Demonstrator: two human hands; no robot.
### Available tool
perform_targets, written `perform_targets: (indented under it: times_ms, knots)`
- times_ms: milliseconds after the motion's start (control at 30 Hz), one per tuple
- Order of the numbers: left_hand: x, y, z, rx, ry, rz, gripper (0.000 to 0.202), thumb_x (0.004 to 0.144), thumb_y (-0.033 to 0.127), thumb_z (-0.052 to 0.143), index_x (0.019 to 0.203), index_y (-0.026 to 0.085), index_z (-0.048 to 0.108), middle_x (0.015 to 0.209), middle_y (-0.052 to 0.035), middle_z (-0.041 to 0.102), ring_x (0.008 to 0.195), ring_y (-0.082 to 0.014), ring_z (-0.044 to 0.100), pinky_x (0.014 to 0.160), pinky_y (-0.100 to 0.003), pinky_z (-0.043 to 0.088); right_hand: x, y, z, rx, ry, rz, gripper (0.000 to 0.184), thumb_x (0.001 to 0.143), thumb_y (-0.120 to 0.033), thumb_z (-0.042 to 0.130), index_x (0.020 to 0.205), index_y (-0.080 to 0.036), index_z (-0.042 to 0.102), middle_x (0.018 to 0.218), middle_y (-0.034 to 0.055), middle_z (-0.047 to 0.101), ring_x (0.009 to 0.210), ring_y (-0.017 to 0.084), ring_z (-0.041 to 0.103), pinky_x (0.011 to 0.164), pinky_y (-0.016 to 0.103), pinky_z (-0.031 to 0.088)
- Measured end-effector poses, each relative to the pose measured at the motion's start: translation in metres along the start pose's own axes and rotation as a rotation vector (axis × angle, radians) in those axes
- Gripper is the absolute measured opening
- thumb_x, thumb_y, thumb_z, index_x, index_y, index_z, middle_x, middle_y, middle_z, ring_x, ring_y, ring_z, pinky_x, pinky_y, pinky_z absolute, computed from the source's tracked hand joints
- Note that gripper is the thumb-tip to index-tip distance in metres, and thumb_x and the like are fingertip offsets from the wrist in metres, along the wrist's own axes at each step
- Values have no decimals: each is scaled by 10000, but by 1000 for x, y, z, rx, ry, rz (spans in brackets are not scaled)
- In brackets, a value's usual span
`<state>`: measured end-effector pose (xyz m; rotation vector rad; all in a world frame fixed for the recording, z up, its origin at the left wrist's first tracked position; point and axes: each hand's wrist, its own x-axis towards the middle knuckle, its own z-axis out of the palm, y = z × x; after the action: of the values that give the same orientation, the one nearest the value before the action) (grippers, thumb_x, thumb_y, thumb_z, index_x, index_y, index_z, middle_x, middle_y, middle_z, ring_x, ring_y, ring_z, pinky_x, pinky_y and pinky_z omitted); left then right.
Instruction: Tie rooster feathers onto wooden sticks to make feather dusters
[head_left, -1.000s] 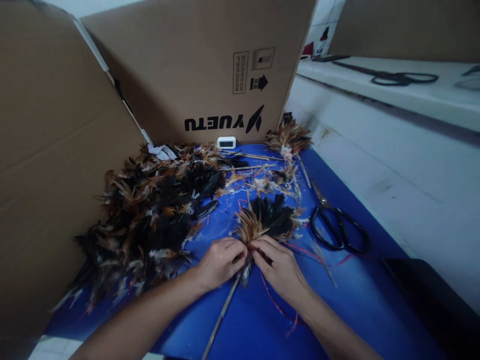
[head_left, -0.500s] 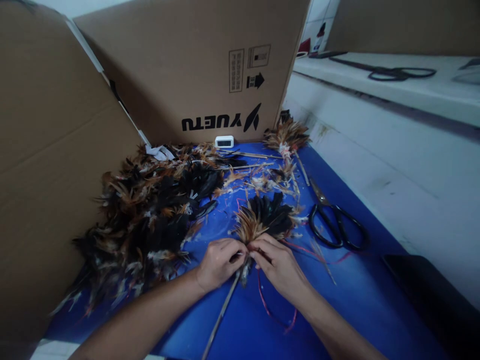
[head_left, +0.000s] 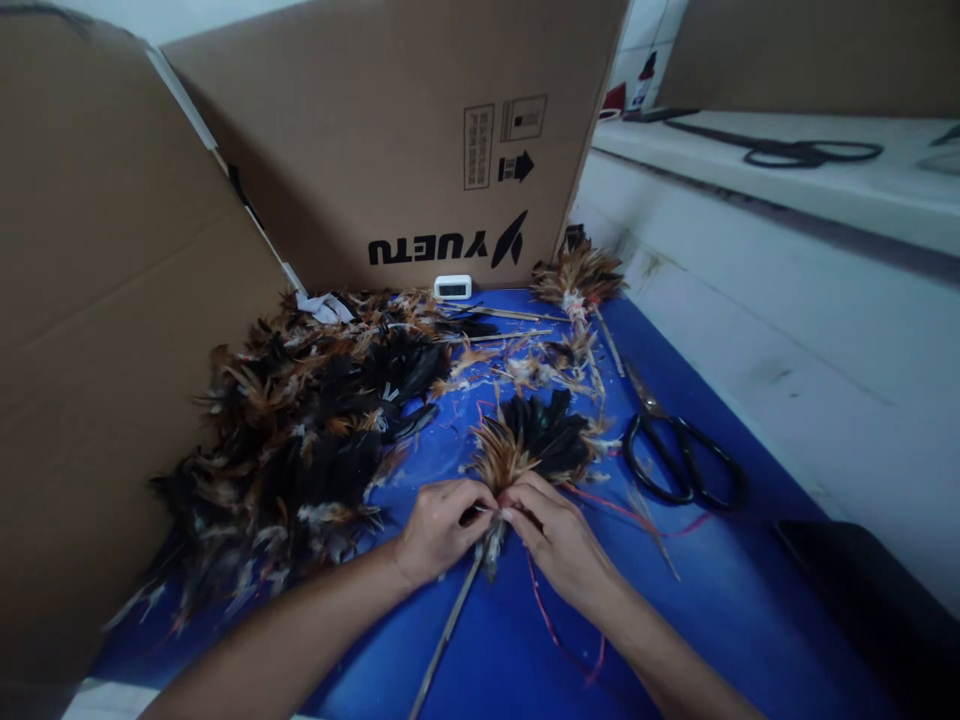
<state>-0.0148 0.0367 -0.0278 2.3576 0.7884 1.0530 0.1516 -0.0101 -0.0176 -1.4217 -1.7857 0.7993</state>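
Note:
A bunch of black and orange feathers (head_left: 531, 442) fans out from the top of a thin stick (head_left: 444, 638) lying on the blue table top (head_left: 697, 600). My left hand (head_left: 439, 528) is closed in a pinch on the base of the bunch, where the stick meets the feathers. My right hand (head_left: 556, 540) is closed too, fingertips pinched against the same spot. A red thread (head_left: 553, 630) trails from under my right hand toward me.
A big heap of loose dark feathers (head_left: 300, 440) lies at the left against cardboard panels (head_left: 390, 140). Black scissors (head_left: 679, 455) rest at the right, a small white device (head_left: 452, 287) and another feather bunch (head_left: 577, 275) farther back. A white ledge with more scissors (head_left: 810, 152) runs along the right.
Both hands stay pinched at the base of the feather bunch; the fingers have shifted only slightly, and the red thread's loop under my right hand has changed shape a little.

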Motion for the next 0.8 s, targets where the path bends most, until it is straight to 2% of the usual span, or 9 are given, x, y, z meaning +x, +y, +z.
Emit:
perform_targets:
  times_ms: [367,667,800]
  knots:
    - [-4,-5,2,-87,-10,-111,40,795,172,568,832,163,558,736,4,631,671,-78,596,648,-169,470,-1,-3,4,-224,14,-29,102,847,-143,438,817,-205,514,845,32,509,772,163,536,674,277,435]
    - [-2,-4,0,-68,-19,-96,44,803,188,563,840,166,552,734,1,628,669,-80,592,633,-168,460,-1,1,-2,-42,-44,-15,161,906,-185,386,850,-218,534,849,17,502,786,139,532,722,264,424]
    - [0,-3,-1,-78,-17,-104,42,802,190,564,830,162,548,720,1,624,652,-80,589,614,-169,457,-1,2,-1,-37,-50,-8,152,905,-186,393,849,-214,532,850,16,500,780,136,524,717,265,414]
